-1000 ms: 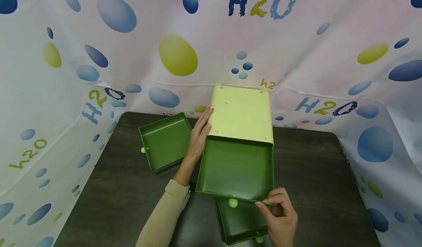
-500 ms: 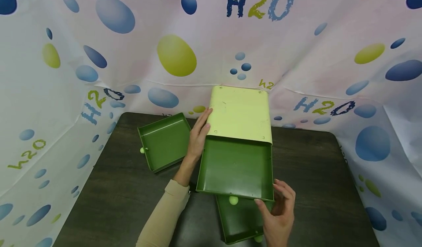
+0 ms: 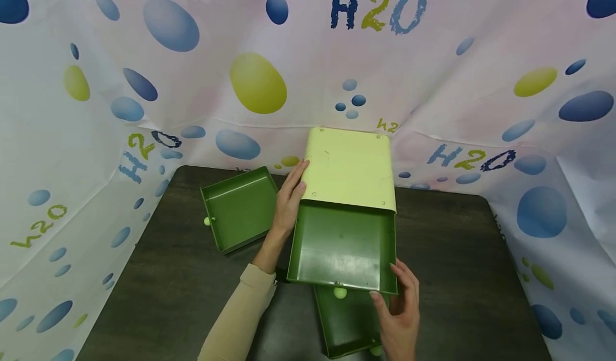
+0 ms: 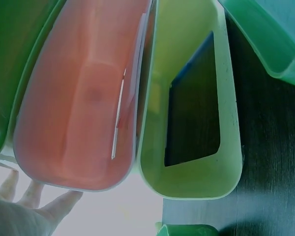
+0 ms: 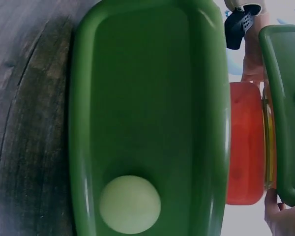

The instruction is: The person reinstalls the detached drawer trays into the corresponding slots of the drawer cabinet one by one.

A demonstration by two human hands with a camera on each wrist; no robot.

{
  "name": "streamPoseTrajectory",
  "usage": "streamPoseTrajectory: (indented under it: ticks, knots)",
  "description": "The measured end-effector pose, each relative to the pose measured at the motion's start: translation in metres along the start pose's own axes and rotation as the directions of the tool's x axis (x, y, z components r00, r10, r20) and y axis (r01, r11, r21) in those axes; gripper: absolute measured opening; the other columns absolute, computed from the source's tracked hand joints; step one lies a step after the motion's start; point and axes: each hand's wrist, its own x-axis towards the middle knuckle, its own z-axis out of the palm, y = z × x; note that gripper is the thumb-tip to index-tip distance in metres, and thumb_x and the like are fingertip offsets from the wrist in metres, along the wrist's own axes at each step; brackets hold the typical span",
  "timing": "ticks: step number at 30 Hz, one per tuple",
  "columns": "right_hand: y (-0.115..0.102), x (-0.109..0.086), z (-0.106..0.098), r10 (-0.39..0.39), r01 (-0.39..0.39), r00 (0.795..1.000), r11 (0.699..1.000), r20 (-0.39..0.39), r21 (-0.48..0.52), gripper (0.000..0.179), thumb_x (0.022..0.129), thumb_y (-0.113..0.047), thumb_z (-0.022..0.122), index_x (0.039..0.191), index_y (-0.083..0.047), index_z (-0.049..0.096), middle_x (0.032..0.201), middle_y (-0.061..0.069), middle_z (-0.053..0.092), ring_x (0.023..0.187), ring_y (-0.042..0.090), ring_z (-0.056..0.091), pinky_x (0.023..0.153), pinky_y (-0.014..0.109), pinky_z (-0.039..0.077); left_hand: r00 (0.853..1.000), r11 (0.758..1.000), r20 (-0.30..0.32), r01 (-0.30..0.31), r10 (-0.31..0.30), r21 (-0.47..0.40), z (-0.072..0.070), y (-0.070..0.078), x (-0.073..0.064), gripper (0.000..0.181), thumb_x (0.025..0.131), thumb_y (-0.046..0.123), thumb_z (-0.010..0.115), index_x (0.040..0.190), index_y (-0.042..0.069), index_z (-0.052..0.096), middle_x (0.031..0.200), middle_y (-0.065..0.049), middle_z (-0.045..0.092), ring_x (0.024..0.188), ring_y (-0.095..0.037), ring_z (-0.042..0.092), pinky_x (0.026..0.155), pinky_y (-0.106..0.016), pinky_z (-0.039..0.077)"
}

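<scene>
In the head view, a pale yellow cabinet (image 3: 348, 168) stands with its upper green drawer (image 3: 337, 254) pulled well out toward me. My left hand (image 3: 287, 203) rests with extended fingers along the cabinet's left side. At the drawer's front right corner, my right hand (image 3: 401, 310) holds it, thumb on the front edge and fingers against the side. Beneath it sticks out a lower green drawer (image 3: 348, 323); its front (image 5: 147, 98) and round knob (image 5: 130, 204) fill the right wrist view. An orange compartment (image 4: 83, 108) and a yellow-green one (image 4: 191, 177) show in the left wrist view.
Another green drawer (image 3: 240, 214) lies on the dark wooden table (image 3: 457, 254), left of the cabinet, with its round knob facing left. A patterned white curtain (image 3: 308, 40) hangs behind and on both sides of the table.
My right hand has shifted from pinching the upper drawer's front rim to holding its right corner, moving slightly left. The drawer's front corner has moved slightly. My left hand stays put.
</scene>
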Motion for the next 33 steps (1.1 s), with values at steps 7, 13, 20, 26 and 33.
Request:
streamPoseTrajectory:
  ticks: [7,13,20,26,33]
  knots:
    - [0.002,-0.005,0.0,-0.008,0.009,1.0,0.999,0.028,-0.042,0.078,0.074,0.032,0.064,0.144,0.013,0.036,0.149,0.017,0.032,0.127,0.02,0.045,0.091,0.019,0.051,1.0,1.0,-0.008,-0.007,0.008,0.018,-0.001,0.001,-0.002,0.044,0.105,0.004,0.041,0.148,-0.007,0.041,0.155,-0.027,0.032,0.147,-0.038,0.026,0.118,-0.05,0.023]
    - [0.001,-0.006,0.005,0.002,0.013,0.999,0.949,0.046,-0.315,0.118,0.061,0.025,0.082,0.158,-0.006,0.022,0.153,0.016,0.028,0.125,0.01,0.044,0.092,0.01,0.046,1.0,1.0,-0.018,0.0,0.001,0.031,0.0,0.001,-0.003,0.044,0.105,0.005,0.041,0.147,-0.006,0.042,0.155,-0.025,0.034,0.146,-0.037,0.027,0.118,-0.051,0.024]
    - [0.004,-0.001,0.011,-0.009,-0.001,1.0,0.83,-0.016,-0.557,0.12,0.064,0.01,0.089,0.159,-0.012,0.02,0.154,0.018,0.029,0.121,0.02,0.046,0.087,0.006,0.043,1.0,1.0,-0.027,-0.007,0.008,0.014,0.0,0.0,-0.002,0.043,0.105,0.004,0.041,0.147,-0.007,0.042,0.155,-0.026,0.034,0.146,-0.036,0.027,0.118,-0.05,0.024]
    - [0.003,0.006,0.011,-0.066,0.037,0.997,0.806,-0.027,-0.591,0.118,0.063,0.007,0.091,0.158,-0.01,0.023,0.154,0.021,0.032,0.131,0.046,0.038,0.096,0.059,0.037,1.0,1.0,-0.029,0.01,-0.01,0.004,0.0,0.0,-0.002,0.043,0.105,0.004,0.042,0.147,-0.005,0.043,0.156,-0.021,0.034,0.147,-0.034,0.028,0.118,-0.046,0.025]
    - [0.005,0.01,0.008,-0.137,0.107,0.991,0.791,-0.005,-0.602,0.117,0.061,0.003,0.093,0.157,-0.009,0.027,0.154,0.016,0.035,0.134,0.036,0.039,0.105,0.039,0.036,1.0,1.0,-0.024,-0.002,0.002,0.005,-0.001,-0.001,-0.001,0.043,0.105,0.004,0.042,0.147,-0.006,0.043,0.155,-0.025,0.034,0.146,-0.037,0.027,0.118,-0.044,0.026]
